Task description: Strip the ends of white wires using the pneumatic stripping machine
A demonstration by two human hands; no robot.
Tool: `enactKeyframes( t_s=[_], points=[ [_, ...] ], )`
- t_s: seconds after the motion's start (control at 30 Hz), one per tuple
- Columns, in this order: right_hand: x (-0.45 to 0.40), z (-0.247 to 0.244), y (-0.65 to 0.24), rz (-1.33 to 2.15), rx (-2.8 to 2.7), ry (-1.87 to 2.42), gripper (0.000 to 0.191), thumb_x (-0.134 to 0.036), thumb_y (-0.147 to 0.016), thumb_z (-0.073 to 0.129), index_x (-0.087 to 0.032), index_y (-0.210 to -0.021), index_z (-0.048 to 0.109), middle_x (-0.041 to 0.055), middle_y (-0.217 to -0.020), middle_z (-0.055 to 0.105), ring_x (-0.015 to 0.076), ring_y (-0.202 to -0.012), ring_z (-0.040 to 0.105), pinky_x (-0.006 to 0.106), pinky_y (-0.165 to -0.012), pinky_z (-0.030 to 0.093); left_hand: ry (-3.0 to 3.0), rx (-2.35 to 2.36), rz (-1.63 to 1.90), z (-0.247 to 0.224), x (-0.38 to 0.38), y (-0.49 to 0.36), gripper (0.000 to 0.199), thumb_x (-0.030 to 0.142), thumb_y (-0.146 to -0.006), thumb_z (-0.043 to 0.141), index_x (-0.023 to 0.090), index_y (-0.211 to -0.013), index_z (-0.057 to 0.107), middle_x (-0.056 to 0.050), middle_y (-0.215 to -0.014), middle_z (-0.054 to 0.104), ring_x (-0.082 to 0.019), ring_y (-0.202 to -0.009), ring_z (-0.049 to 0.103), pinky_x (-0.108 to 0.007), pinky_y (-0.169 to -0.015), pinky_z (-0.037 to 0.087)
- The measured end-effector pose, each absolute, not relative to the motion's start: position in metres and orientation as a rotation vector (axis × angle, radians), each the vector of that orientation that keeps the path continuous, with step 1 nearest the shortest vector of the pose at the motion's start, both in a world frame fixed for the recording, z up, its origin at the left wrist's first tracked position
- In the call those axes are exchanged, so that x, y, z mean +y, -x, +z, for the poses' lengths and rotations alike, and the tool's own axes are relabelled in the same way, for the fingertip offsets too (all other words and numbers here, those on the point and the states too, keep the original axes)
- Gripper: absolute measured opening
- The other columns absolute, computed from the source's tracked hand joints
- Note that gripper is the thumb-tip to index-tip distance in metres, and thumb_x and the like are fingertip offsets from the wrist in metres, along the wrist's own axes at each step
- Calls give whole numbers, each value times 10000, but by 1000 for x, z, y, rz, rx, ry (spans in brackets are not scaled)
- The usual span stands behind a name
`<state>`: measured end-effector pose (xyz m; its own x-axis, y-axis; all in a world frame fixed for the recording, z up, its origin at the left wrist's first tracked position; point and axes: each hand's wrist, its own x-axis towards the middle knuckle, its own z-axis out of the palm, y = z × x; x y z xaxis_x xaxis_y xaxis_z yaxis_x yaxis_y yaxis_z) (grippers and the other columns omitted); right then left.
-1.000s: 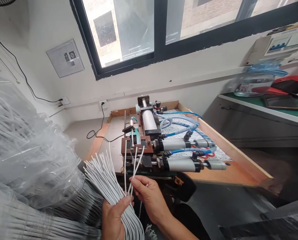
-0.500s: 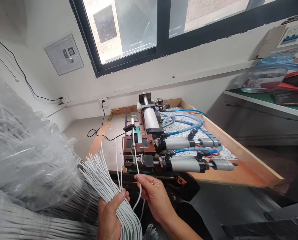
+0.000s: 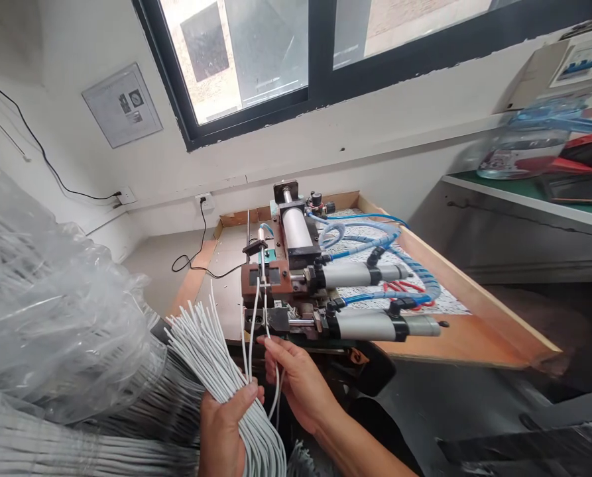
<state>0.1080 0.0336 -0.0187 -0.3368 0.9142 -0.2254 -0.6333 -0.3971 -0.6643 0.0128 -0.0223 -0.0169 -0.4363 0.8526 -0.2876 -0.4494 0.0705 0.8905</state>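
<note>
My left hand (image 3: 231,421) is closed around a thick bundle of white cables (image 3: 206,354), whose cut ends fan out up and to the left. Two strands stand apart from the bundle, near its thumb. Between thumb and fingers my right hand (image 3: 296,377) pinches a single white cable (image 3: 269,329). That cable's upper end runs into the jaws of a pneumatic machine (image 3: 276,321) on the bench. The jaws appear closed around it, though the cable's tip is hidden inside. Silver cylinders (image 3: 365,324) extend to the right of the jaws.
Plastic-wrapped cable bundles (image 3: 67,331) fill the left side. The machine sits in a wooden-edged tray (image 3: 474,298) with blue air hoses (image 3: 415,265) behind it. At right, a green shelf (image 3: 519,189) carries a clear plastic jug (image 3: 524,146). A window (image 3: 266,53) is above.
The machine's jaws and cylinder rods have shifted left, closing on the cable. My right hand has moved slightly left and up; my left hand has shifted slightly right with the bundle.
</note>
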Motion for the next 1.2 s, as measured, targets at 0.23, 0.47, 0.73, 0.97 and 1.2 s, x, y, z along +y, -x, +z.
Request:
enactKeyframes(
  t_s=[0.23, 0.47, 0.73, 0.97, 1.2],
  points=[
    [26, -18, -99, 1866, -665, 707, 250, -375, -635, 664, -137, -646, 589, -80, -455, 332, 49, -410, 240, 181, -365, 196, -465, 1198, 1524, -18, -26, -14, 126, 73, -528, 681, 132, -621, 620, 2, -555, 635, -137, -541, 577, -255, -576, 445],
    [14, -23, -111, 1648, -748, 787, 257, -360, -665, 642, -109, -721, 657, -25, -520, 470, 39, -413, 260, 205, -391, 155, -277, 1220, 1573, -22, -26, -7, 198, 67, -506, 695, 156, -655, 599, 5, -565, 646, -157, -567, 616, -281, -615, 474],
    [19, -30, -114, 1730, -627, 825, 240, -335, -612, 681, -100, -651, 661, -44, -475, 438, 22, -379, 228, 202, -375, 112, -252, 1263, 1577, -24, -23, -8, 251, 57, -492, 705, 143, -697, 589, -17, -569, 651, -162, -545, 620, -298, -596, 494],
    [24, -23, -112, 1820, -585, 808, 231, -321, -566, 707, -102, -592, 640, -65, -426, 410, 21, -368, 201, 199, -369, 99, -247, 1271, 1569, -19, -24, -11, 265, 62, -463, 716, 150, -672, 577, -3, -553, 636, -160, -535, 614, -292, -589, 490],
    [28, -23, -113, 1839, -636, 836, 254, -351, -586, 694, -107, -649, 658, -53, -462, 423, 37, -400, 254, 193, -388, 164, -276, 1248, 1556, -20, -25, -11, 241, 74, -481, 712, 149, -670, 584, -1, -547, 636, -159, -540, 611, -296, -609, 475]
  ],
)
